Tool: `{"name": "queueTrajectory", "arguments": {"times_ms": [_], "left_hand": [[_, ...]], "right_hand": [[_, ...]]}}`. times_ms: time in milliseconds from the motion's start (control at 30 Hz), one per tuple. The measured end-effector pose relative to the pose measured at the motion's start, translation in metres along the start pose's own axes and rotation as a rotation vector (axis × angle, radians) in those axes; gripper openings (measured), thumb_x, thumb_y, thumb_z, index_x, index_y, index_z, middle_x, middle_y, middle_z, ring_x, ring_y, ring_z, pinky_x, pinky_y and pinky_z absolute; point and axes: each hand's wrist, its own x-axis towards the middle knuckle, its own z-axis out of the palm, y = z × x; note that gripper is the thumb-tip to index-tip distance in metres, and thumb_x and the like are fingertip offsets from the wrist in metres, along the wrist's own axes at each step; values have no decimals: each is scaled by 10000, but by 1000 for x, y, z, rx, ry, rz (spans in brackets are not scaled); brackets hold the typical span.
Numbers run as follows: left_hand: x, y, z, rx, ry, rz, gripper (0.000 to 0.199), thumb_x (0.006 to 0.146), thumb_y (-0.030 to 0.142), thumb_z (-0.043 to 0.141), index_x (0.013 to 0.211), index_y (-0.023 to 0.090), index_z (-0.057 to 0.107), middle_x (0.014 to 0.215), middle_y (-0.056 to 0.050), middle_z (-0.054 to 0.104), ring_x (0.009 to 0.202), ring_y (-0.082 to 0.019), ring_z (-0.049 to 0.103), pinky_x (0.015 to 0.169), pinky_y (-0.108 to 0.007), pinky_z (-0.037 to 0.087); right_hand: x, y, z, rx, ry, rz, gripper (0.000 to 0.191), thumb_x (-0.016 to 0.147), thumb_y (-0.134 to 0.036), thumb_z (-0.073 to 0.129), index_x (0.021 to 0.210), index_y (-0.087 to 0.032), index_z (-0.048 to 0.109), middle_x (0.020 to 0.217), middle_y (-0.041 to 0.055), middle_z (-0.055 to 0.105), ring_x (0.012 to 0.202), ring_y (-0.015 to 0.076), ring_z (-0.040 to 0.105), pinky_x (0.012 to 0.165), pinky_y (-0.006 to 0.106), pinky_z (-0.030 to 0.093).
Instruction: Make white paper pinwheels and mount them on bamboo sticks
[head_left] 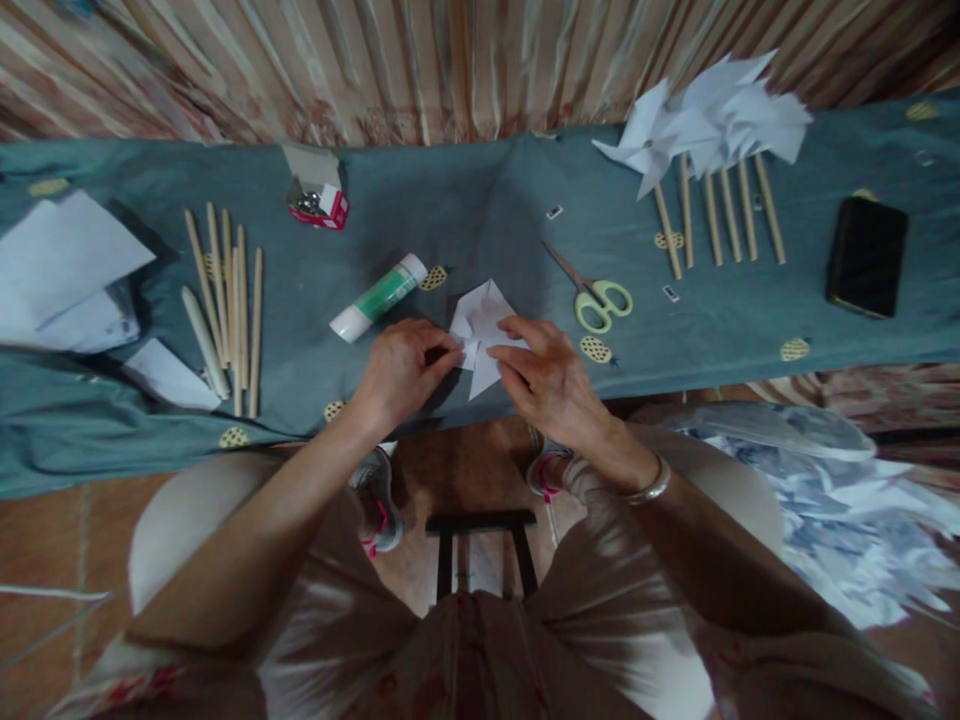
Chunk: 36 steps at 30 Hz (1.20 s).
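A white paper pinwheel (484,318) with folded blades lies near the front edge of the cloth-covered table, between my two hands. My left hand (409,368) pinches its left side between thumb and forefinger. On the right side of the paper rests my right hand (546,378), thumb and fingers apart and touching the blades. A green and white glue stick (381,298) lies just beyond my left hand. Scissors with light green handles (592,293) lie to the right, blades slightly apart or closed, I cannot tell.
Wooden sticks (226,300) and stacked white paper (67,265) are at the left. A red box of pins (319,205) stands behind. Finished pinwheels (712,120) and a black phone (868,255) lie right. A bag of paper pieces (847,510) is below the table edge.
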Motion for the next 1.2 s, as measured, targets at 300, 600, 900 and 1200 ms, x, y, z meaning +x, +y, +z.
{"name": "queueTrajectory", "arguments": {"times_ms": [300, 600, 900, 1200], "left_hand": [[4, 3, 1, 44, -7, 4, 160, 888, 260, 605, 799, 188, 717, 802, -33, 702, 773, -179, 617, 757, -306, 468], [6, 8, 0, 60, -38, -36, 154, 869, 250, 607, 793, 177, 718, 803, -40, 696, 773, -188, 616, 770, -322, 465], [6, 9, 0, 45, -32, -55, 132, 852, 256, 628, 790, 188, 723, 806, -37, 701, 781, -190, 621, 781, -321, 466], [6, 9, 0, 53, -26, -47, 138, 850, 266, 632, 784, 187, 723, 787, -36, 693, 751, -182, 610, 761, -317, 465]], "right_hand": [[-1, 0, -1, 16, -12, 2, 253, 923, -164, 497, 1038, -187, 721, 1286, 122, 617, 1139, 281, 565, 959, 479, 490], [0, 1, 1, 12, -14, -3, 240, 924, -172, 499, 1023, -200, 715, 1291, 111, 617, 1135, 279, 565, 940, 483, 494], [-1, 0, 0, -31, -3, -23, 233, 932, -167, 493, 1030, -179, 703, 1301, 126, 610, 1119, 273, 572, 929, 468, 505], [2, -6, 3, -43, -51, 5, 330, 932, -139, 441, 1166, -194, 668, 1366, 139, 556, 1217, 301, 518, 976, 495, 470]]}}
